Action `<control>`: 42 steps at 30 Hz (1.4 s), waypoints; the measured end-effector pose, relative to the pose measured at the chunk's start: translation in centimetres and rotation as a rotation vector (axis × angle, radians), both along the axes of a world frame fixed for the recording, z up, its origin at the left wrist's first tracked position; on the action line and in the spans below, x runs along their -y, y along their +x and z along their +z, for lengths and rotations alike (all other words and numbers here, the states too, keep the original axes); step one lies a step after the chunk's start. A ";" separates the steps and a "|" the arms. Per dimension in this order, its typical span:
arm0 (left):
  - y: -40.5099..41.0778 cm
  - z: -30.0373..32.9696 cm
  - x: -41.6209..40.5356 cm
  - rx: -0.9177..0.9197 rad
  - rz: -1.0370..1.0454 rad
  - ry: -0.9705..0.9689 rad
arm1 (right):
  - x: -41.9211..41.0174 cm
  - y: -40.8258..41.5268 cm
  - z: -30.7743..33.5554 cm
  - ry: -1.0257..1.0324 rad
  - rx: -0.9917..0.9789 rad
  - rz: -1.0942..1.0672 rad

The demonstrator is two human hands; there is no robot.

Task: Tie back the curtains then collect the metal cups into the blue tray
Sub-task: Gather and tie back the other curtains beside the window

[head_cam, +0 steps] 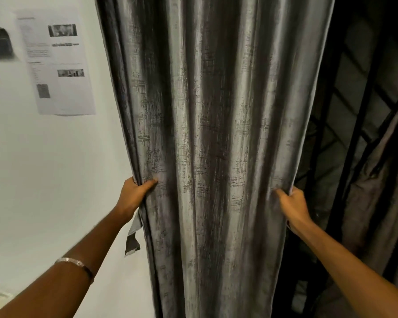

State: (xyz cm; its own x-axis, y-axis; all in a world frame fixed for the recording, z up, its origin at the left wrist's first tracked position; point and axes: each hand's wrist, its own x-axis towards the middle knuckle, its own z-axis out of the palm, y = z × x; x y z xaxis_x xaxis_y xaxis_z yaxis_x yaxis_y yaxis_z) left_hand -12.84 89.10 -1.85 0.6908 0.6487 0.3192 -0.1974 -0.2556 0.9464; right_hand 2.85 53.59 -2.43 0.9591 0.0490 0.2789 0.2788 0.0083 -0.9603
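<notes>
While hanging by white wall, grey textured fabric curtain (211, 138) is running long axis vertical, folds falling downward. Soft, pliant, probably fairly heavy; best gathered at mid-height edges. Left hand (133, 193) is gripping left edge, fingers curled round; right hand (292, 203) is pinching right edge. Loose grey tie-back strip (133, 235) is dangling just beside left edge.

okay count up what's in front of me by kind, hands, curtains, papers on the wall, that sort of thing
Bare hands gripping fabric: 2, left hand, right hand
Grey textured curtain: 1
Printed white paper sheet on wall: 1
Silver bracelet: 1
Total: 5
</notes>
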 end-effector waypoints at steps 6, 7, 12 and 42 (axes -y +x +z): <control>0.5 -1.4 0.7 0.075 -0.006 -0.039 | -2.9 -2.6 -1.4 0.070 0.004 0.039; 0.5 -1.6 1.0 0.100 0.008 -0.026 | -3.1 -2.9 -1.6 0.078 0.001 0.041; -0.5 -1.3 3.4 0.216 -0.042 -0.031 | -3.6 -3.4 -2.6 0.203 -0.058 0.178; 1.6 -2.1 9.5 -0.068 -0.388 -0.470 | -9.9 -7.5 -3.9 0.240 -0.092 0.248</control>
State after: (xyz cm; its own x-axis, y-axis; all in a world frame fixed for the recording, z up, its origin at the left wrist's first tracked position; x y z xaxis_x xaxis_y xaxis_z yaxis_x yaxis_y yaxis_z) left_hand -11.19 79.64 -3.92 0.9136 0.4066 0.0063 -0.1271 0.2708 0.9542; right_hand -4.68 63.49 -6.32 0.9478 0.2267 0.2241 0.1529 0.2937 -0.9436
